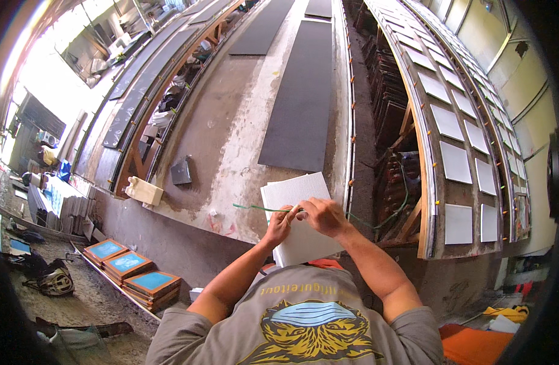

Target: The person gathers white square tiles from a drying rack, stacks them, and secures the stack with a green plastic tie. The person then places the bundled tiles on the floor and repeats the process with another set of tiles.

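A stack of white ribbed sheets [296,187] stands at the near end of the long middle table, against my body. A thin green string [255,207] runs across the stack; one loose end sticks out to the left, and a longer length loops away past the right side. My left hand [279,226] is closed on the string over the middle of the sheets. Beside it, nearly touching, my right hand [323,216] pinches the string too. The fingertips partly hide the spot where the strands meet, so I cannot make out a knot.
Long dark panels [301,97] lie on the middle table [191,201]. A cream block [144,191] and a small dark block [181,171] rest near its left corner. White sheets [452,163] lie in rows on the right table. Wooden-framed blue screens [152,281] are stacked on the lower left.
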{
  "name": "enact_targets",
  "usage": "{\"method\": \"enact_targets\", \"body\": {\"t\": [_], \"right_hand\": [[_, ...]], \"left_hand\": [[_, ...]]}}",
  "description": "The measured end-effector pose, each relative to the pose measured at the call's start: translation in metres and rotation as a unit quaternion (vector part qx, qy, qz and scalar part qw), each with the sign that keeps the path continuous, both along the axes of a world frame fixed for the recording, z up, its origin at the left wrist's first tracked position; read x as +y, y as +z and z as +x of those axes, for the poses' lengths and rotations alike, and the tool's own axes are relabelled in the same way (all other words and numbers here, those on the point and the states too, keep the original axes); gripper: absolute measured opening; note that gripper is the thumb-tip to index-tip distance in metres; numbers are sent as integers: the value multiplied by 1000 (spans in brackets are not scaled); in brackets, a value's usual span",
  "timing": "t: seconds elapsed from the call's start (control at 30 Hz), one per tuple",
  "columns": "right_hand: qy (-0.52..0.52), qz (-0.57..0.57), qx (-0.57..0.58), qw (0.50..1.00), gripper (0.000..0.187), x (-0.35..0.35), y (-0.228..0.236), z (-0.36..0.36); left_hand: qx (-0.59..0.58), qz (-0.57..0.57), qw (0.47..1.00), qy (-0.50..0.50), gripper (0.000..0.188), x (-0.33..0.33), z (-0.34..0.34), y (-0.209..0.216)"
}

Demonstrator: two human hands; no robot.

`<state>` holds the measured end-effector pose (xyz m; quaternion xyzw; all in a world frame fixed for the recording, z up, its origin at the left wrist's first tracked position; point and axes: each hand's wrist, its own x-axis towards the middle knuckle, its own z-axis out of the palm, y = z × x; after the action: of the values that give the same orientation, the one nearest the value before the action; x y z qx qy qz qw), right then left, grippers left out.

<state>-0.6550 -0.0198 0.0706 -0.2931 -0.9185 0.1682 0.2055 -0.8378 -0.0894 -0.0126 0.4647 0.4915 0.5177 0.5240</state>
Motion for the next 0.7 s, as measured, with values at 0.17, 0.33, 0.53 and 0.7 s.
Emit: {"method": "enact_targets", "body": {"t": [0.17, 0.33, 0.53, 0.7], "right_hand": [[-86, 12, 58, 994, 17, -20, -54, 8], [-125, 144, -47, 980, 23, 3, -58, 12], [-20, 262, -82, 961, 15, 20, -50, 9], [7, 120, -26, 992, 27, 29, -11, 29]], "left_hand": [[-22, -16, 1000, -8, 42, 3, -6, 3], [17, 42, 998, -36, 41, 2, -7, 7], [26, 29, 999, -37, 42, 1, -6, 9], [-8, -73, 996, -51, 43, 3, -11, 4]]}}
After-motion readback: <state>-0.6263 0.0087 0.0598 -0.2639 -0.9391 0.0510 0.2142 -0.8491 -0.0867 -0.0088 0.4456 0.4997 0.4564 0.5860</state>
